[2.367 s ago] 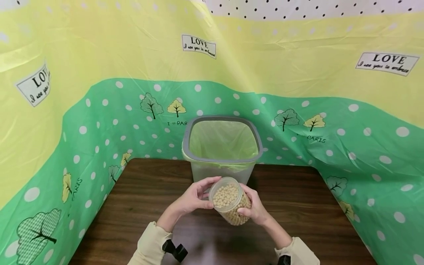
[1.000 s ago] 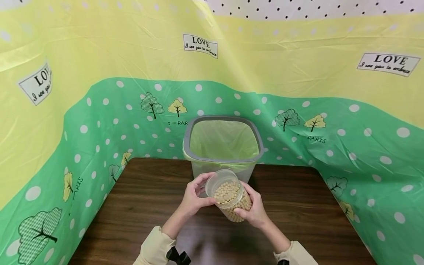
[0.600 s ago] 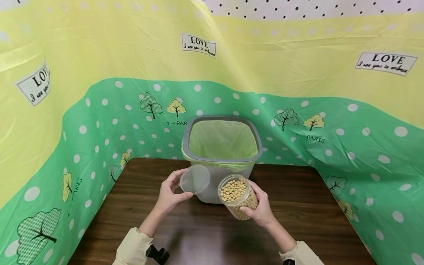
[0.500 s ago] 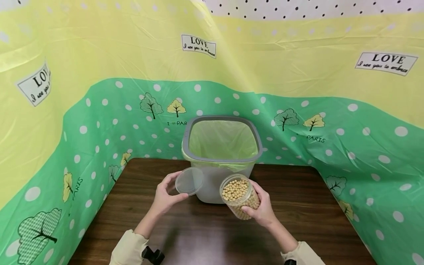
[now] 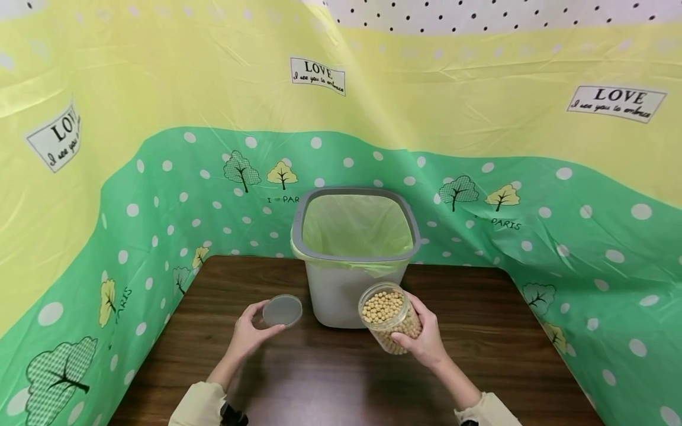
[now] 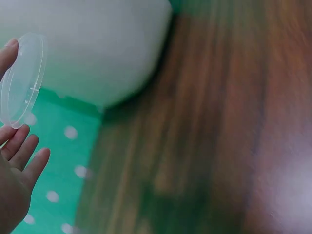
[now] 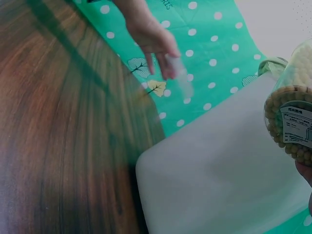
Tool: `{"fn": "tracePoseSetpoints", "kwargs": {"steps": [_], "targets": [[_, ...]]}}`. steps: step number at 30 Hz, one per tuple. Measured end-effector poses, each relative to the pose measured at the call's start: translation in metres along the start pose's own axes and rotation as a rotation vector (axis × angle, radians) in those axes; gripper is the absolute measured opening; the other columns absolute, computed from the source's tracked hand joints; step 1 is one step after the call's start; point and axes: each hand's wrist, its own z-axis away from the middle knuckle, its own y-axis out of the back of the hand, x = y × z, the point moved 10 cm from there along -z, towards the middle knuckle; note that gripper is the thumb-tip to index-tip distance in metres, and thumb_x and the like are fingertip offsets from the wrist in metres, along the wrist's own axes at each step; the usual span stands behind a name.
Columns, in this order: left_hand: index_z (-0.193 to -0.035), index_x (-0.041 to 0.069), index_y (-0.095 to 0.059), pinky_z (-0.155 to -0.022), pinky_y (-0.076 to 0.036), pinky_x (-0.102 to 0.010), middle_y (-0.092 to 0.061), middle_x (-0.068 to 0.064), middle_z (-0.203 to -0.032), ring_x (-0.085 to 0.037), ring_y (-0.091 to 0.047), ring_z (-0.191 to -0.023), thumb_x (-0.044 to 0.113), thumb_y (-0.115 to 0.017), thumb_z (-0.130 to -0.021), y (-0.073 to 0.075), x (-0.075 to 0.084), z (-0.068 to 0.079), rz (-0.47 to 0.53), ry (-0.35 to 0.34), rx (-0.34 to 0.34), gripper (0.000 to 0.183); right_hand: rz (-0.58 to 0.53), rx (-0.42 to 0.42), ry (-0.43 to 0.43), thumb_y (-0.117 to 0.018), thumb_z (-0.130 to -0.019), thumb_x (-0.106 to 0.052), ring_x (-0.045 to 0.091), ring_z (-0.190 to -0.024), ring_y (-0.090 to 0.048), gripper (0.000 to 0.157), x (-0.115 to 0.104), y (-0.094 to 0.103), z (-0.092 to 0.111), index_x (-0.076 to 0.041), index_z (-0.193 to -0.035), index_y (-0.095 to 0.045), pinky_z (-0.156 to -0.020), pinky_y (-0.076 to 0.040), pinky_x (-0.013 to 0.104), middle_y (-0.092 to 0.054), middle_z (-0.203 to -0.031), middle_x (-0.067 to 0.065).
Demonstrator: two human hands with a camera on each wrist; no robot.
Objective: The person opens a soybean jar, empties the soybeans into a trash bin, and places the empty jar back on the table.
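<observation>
My left hand (image 5: pixel 249 334) pinches a round translucent plastic lid (image 5: pixel 282 311) by its edge, left of the bin and above the table. In the left wrist view the lid (image 6: pixel 23 80) sits between the thumb and a finger, with the other fingers spread. My right hand (image 5: pixel 424 334) grips a clear plastic jar (image 5: pixel 393 322) full of pale round beans, tilted with its uncovered mouth to the upper left. A printed label (image 7: pixel 297 124) on the jar's bottom shows in the right wrist view.
A grey bin (image 5: pixel 335 290) with a green liner bag (image 5: pixel 357 228) stands at the back of the dark wooden table (image 5: pixel 458 307), just beyond both hands. A printed green and yellow curtain (image 5: pixel 213 195) surrounds the table.
The lid has come off the jar. My left hand has carried it left and down, and it now lies flatter. My right hand has shifted slightly right with the jar.
</observation>
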Motion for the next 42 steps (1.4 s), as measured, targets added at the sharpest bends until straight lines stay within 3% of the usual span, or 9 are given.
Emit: {"fn": "tracePoseSetpoints", "kwargs": {"steps": [3, 6, 10, 14, 23, 28, 35, 42], "targets": [[-0.119, 0.001, -0.055, -0.083, -0.045, -0.038, -0.059, -0.013, -0.112, -0.026, -0.054, -0.101, 0.026, -0.083, -0.062, -0.003, -0.026, 0.002, -0.1, 0.029, 0.007, 0.068, 0.003, 0.01, -0.011, -0.072, -0.064, -0.008, 0.007, -0.097, -0.057, 0.069, 0.001, 0.001, 0.001, 0.012, -0.124, -0.045, -0.081, -0.045, 0.018, -0.058, -0.114, -0.005], [-0.119, 0.0, -0.055, -0.086, -0.042, -0.043, -0.059, -0.013, -0.112, -0.027, -0.053, -0.105, 0.032, -0.083, -0.062, -0.007, -0.045, 0.005, -0.131, 0.051, 0.001, 0.071, -0.004, 0.029, 0.001, -0.072, -0.063, -0.007, 0.007, -0.095, -0.057, 0.068, 0.001, 0.001, 0.002, 0.013, -0.123, -0.045, -0.08, -0.045, 0.017, -0.059, -0.112, -0.004], [-0.119, -0.003, -0.055, -0.086, -0.043, -0.044, -0.058, -0.016, -0.112, -0.029, -0.054, -0.104, 0.036, -0.083, -0.061, -0.017, -0.064, 0.01, -0.177, 0.066, -0.023, 0.075, -0.016, 0.052, 0.02, -0.072, -0.063, -0.007, 0.007, -0.094, -0.057, 0.067, 0.001, 0.001, 0.003, 0.016, -0.121, -0.046, -0.079, -0.046, 0.016, -0.06, -0.11, -0.001], [-0.115, -0.003, -0.057, -0.084, -0.045, -0.043, -0.06, -0.015, -0.109, -0.029, -0.056, -0.101, 0.041, -0.083, -0.058, -0.029, -0.076, 0.016, -0.249, 0.046, -0.046, 0.077, 0.001, 0.049, -0.014, -0.071, -0.064, -0.008, 0.006, -0.093, -0.057, 0.066, 0.004, 0.001, 0.004, 0.015, -0.12, -0.046, -0.078, -0.046, 0.016, -0.059, -0.11, -0.005], [-0.102, 0.002, -0.062, -0.077, -0.047, -0.041, -0.06, -0.005, -0.096, -0.023, -0.057, -0.091, 0.05, -0.083, -0.05, -0.042, -0.078, 0.026, -0.436, -0.082, -0.138, 0.074, -0.002, 0.056, 0.006, -0.069, -0.065, -0.006, 0.007, -0.093, -0.058, 0.063, 0.0, 0.002, 0.004, 0.013, -0.121, -0.046, -0.08, -0.046, 0.017, -0.06, -0.109, -0.002], [-0.103, 0.001, -0.062, -0.078, -0.048, -0.044, -0.06, -0.011, -0.102, -0.028, -0.056, -0.097, 0.051, -0.082, -0.051, -0.043, -0.074, 0.028, -0.513, -0.155, -0.157, 0.075, -0.002, 0.096, 0.03, -0.069, -0.065, -0.007, 0.007, -0.093, -0.058, 0.062, -0.001, 0.008, 0.003, 0.014, -0.119, -0.047, -0.081, -0.045, 0.017, -0.06, -0.108, -0.002], [-0.106, -0.001, -0.062, -0.083, -0.046, -0.046, -0.056, -0.015, -0.116, -0.032, -0.051, -0.11, 0.05, -0.083, -0.05, -0.043, -0.08, 0.03, -0.555, -0.146, -0.172, 0.079, 0.007, 0.162, 0.048, -0.073, -0.065, -0.01, 0.007, -0.092, -0.058, 0.062, -0.005, 0.013, 0.003, 0.015, -0.117, -0.049, -0.079, -0.045, 0.016, -0.061, -0.107, -0.002], [-0.115, -0.005, -0.057, -0.087, -0.043, -0.049, -0.052, -0.024, -0.12, -0.038, -0.049, -0.112, 0.047, -0.082, -0.054, -0.039, -0.074, 0.023, -0.518, -0.106, -0.21, 0.084, 0.027, 0.263, 0.163, -0.078, -0.066, -0.016, 0.008, -0.093, -0.059, 0.067, -0.025, 0.027, -0.004, 0.02, -0.114, -0.049, -0.079, -0.045, 0.014, -0.062, -0.107, 0.003]]}}
